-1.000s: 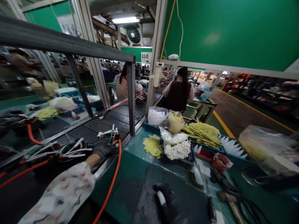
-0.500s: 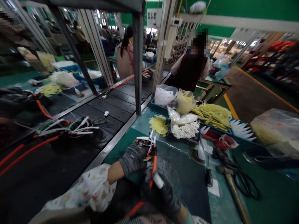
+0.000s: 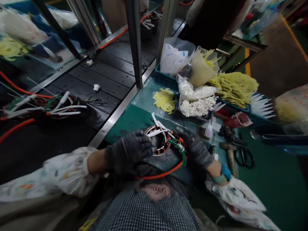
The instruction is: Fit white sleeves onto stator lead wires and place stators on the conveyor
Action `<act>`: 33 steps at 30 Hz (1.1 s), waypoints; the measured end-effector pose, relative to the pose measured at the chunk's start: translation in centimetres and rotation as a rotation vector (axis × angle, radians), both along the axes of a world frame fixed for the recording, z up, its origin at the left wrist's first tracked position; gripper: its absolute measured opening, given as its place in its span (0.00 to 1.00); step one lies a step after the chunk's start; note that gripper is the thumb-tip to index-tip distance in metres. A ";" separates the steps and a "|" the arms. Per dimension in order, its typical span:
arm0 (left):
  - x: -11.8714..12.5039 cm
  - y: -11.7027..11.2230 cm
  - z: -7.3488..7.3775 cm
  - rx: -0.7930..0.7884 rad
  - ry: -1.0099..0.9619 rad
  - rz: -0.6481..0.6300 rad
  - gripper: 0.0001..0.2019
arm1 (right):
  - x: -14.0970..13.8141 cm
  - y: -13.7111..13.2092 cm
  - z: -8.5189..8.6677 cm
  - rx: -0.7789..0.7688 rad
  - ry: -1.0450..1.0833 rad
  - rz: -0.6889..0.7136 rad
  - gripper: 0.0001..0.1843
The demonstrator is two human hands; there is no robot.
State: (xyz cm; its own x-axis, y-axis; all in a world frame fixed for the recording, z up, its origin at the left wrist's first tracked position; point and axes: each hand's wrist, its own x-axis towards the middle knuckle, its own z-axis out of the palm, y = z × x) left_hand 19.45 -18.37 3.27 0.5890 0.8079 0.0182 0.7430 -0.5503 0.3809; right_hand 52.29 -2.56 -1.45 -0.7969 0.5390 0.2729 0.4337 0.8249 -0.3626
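A ring-shaped wound coil (image 3: pixel 160 144) with white sleeved leads, green wire and an orange cable lies on the dark mat (image 3: pixel 168 160) of the green bench. My left hand (image 3: pixel 130 150), in a grey glove, is closed on the coil's left rim. My right hand (image 3: pixel 196 149), also gloved, grips its right side by the green wire. The orange cable (image 3: pixel 158 175) curves from the coil toward my body.
A black conveyor (image 3: pixel 96 83) at left carries another wired coil (image 3: pixel 45 107). Behind the coil sit yellow sleeves (image 3: pixel 165 99), white caps (image 3: pixel 196 107), bags in a blue tray (image 3: pixel 166 78). A hammer (image 3: pixel 229 154) and scissors (image 3: pixel 244 157) lie to the right. A person stands at the back.
The coil has come off the conveyor onto the bench mat. Both hands now grip it, where the right hand earlier held a white piece. The view has tipped downward.
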 end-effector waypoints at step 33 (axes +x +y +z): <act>1.2 2.2 -1.1 0.378 0.034 0.084 0.16 | -5.9 1.5 2.5 0.125 0.235 0.575 0.16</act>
State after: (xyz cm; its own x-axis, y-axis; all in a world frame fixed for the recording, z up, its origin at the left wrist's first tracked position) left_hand 20.69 -16.16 2.13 0.5265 0.7934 0.3055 0.8002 -0.5838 0.1373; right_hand 46.41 -1.09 1.08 -0.8607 -0.0043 0.5091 -0.1706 0.9446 -0.2805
